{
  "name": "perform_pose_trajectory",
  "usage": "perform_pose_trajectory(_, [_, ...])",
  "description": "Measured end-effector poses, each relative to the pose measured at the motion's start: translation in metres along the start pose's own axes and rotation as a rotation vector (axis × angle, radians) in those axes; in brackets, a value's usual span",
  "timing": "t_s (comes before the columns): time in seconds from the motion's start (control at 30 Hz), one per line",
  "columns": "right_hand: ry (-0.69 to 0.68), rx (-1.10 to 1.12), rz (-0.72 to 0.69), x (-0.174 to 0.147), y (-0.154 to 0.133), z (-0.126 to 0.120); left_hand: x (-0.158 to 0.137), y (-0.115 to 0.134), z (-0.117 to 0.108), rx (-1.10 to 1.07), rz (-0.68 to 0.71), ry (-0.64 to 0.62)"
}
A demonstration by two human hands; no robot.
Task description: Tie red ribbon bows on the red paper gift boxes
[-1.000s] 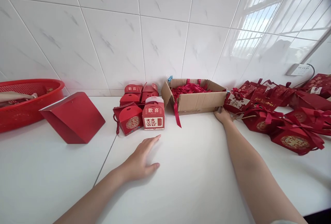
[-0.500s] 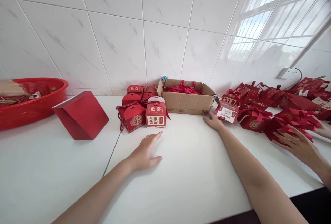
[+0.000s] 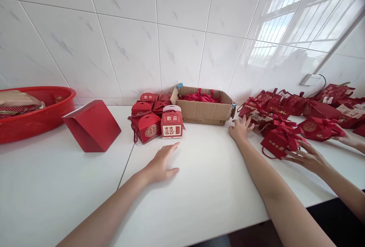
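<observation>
My left hand [image 3: 161,163] rests over the white tabletop with nothing in it, thumb and fingers apart. Just beyond it stand a red gift box with a white label [image 3: 172,123] and a red gift box with a round gold emblem [image 3: 148,128]. My right hand [image 3: 241,128] is open at the left edge of the red gift boxes on the right, fingers spread close to a red box with a pale panel [image 3: 256,115]; whether they touch it I cannot tell. Farther right, another person's hand [image 3: 310,158] is on a ribboned red gift box [image 3: 281,140].
A cardboard box [image 3: 205,112] holding red ribbons stands against the tiled wall. At left are a larger red box [image 3: 94,127] and a red plastic basket [image 3: 37,123] with another person's hand [image 3: 18,98] in it. A socket strip [image 3: 310,79] sits by the wall.
The other person's hands at right have moved left with the ribboned boxes. My right hand has raised and spread its fingers, and the nearest box has shifted back. My left hand stays almost still.
</observation>
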State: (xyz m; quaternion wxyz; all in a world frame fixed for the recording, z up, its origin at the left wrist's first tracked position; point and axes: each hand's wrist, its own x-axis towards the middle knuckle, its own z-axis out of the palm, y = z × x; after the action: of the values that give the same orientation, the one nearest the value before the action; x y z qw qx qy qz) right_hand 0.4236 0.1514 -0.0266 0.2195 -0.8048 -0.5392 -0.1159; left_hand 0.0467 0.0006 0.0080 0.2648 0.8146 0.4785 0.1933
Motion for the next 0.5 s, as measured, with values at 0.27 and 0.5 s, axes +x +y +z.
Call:
perform_pose_trajectory(0.27, [-0.016, 0.029, 0.1, 0.0073, 0.0106, 0.0052, -0.0004, -0.0007, -0.0007, 0.027, 0.008, 0.011])
perform_pose_trajectory(0.5, [0.008, 0.041, 0.079, 0.0042, 0.0084, 0.0038, -0.0007, -0.0017, -0.001, 0.001, -0.006, 0.0])
